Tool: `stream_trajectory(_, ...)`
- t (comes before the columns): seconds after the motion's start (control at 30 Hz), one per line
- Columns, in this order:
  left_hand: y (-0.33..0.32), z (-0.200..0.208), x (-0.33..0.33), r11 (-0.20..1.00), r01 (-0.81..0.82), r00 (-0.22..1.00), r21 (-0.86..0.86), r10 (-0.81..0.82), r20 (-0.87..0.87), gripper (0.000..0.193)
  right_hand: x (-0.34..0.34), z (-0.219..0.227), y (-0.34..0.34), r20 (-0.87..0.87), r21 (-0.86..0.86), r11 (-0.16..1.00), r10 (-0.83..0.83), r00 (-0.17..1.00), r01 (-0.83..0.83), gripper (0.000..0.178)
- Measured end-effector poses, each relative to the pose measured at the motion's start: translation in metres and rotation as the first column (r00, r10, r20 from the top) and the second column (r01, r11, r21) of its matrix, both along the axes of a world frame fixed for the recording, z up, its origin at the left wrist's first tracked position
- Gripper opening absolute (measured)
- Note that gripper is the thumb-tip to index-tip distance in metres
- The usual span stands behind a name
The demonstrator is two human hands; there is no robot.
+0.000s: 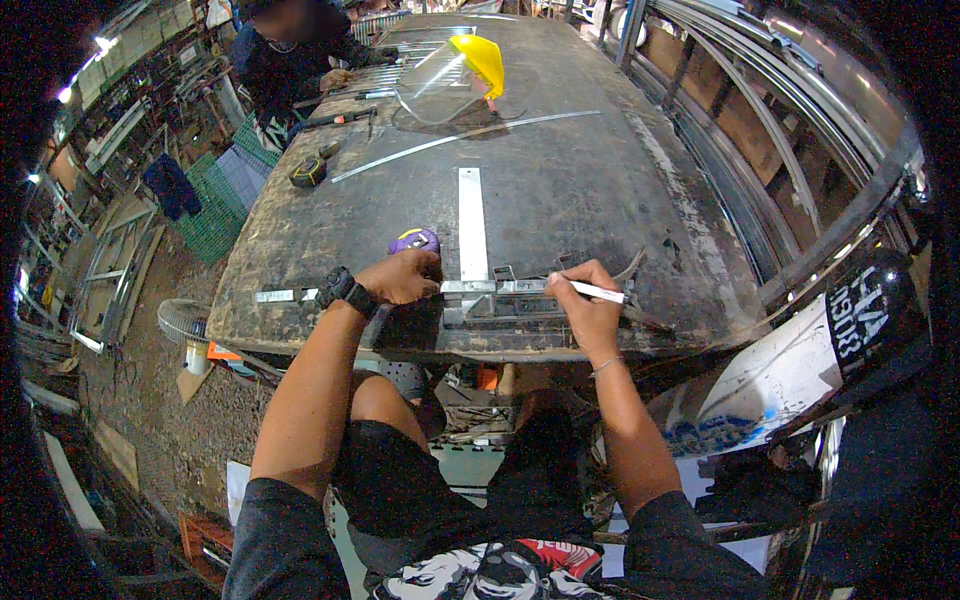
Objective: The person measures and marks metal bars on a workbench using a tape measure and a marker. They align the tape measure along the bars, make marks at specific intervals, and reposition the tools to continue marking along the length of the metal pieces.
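My left hand [405, 278], with a black watch at the wrist, is closed on a narrow metal strip [465, 287] lying crosswise near the table's front edge. In my right hand [592, 312] is a white marker pen [597, 292], its tip end at the strip's right part. Beneath and around the strip sits a dark metal clamp-like fixture [500, 308]. A flat silver bar [472, 215] runs from the strip toward the far side. Just beyond my left hand lies a purple tape measure [415, 240]. Another piece of metal [285, 296] shows left of that hand.
The dark worktable [560, 200] holds a black-yellow tape measure [308, 172], a long thin strip [420, 152] and a yellow-topped clear face shield [478, 65]. A person [290, 70] works at the far left beside several metal rods. Long metal profiles [760, 140] line the right.
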State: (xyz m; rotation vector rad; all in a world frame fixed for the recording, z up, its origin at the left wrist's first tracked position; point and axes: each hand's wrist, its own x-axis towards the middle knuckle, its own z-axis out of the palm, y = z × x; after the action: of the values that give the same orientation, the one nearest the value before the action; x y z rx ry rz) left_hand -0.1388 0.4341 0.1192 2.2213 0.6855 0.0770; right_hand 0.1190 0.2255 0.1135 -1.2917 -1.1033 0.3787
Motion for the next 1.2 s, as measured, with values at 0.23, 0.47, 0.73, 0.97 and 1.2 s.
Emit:
stream_trajectory(0.23, -0.004, 0.007, 0.000, 0.997, 0.006, 1.000, 0.071, -0.005, -0.010, 0.026, 0.003, -0.001, 0.002, 0.062, -0.020, 0.999, 0.046, 0.997, -0.045, 0.015)
stream_trajectory(0.47, -0.001, 0.004, 0.000, 1.000, -0.009, 0.999, -0.005, 0.009, -0.034, 0.026, 0.000, -0.001, 0.003, 0.203, -0.078, 0.997, 0.034, 0.979, -0.019, 0.016)
stream_trajectory(0.73, -0.002, 0.003, 0.000, 0.997, 0.022, 0.999, -0.073, -0.019, 0.037, 0.023, -0.004, 0.003, 0.001, 0.190, -0.132, 0.991, 0.053, 0.980, -0.028, 0.016)
stream_trajectory(0.97, -0.003, 0.007, -0.001, 0.999, -0.002, 1.000, -0.033, 0.003, 0.021, 0.025, -0.008, 0.006, 0.001, 0.154, -0.162, 0.986, 0.058, 0.986, -0.033, 0.016)
stream_trajectory(1.2, 0.000, 0.002, 0.000, 1.000, 0.005, 1.000, -0.021, -0.004, 0.012, 0.025, -0.006, 0.007, 0.000, 0.238, -0.152, 0.988, 0.022, 0.971, 0.015, 0.017)
